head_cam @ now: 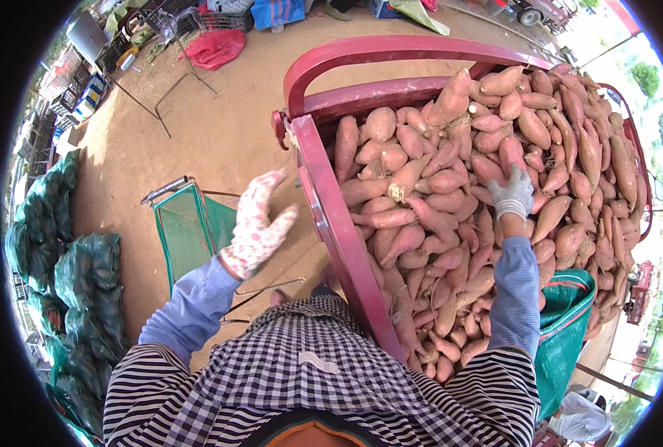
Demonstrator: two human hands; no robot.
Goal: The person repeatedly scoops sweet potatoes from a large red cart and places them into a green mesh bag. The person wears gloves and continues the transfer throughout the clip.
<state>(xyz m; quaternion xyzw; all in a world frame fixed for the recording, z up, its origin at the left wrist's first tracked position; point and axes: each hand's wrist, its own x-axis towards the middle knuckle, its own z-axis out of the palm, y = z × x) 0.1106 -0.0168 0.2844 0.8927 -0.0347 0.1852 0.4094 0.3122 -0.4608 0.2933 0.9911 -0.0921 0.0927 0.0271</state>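
Observation:
My left hand (258,223), in a white floral glove, is held in the air with its fingers apart and nothing in it. Below and beside it a green mesh bag (180,226) hangs from a metal frame on the ground. My right hand (511,195), in a grey knit glove, reaches onto the heap of sweet potatoes (437,207) in a red metal cart bed (345,240). Its fingers touch a reddish sweet potato (511,152); whether they grip it I cannot tell. A folded green mesh sack (563,329) lies on the heap, right of my right forearm.
Filled green mesh sacks (88,279) stand along the left. A red curved rail (387,50) rises over the cart's far side. Thin metal rods (158,106) stand on the dirt ground, near a pink-red sack (217,49) and crates. A person in light clothing (580,416) is at the lower right.

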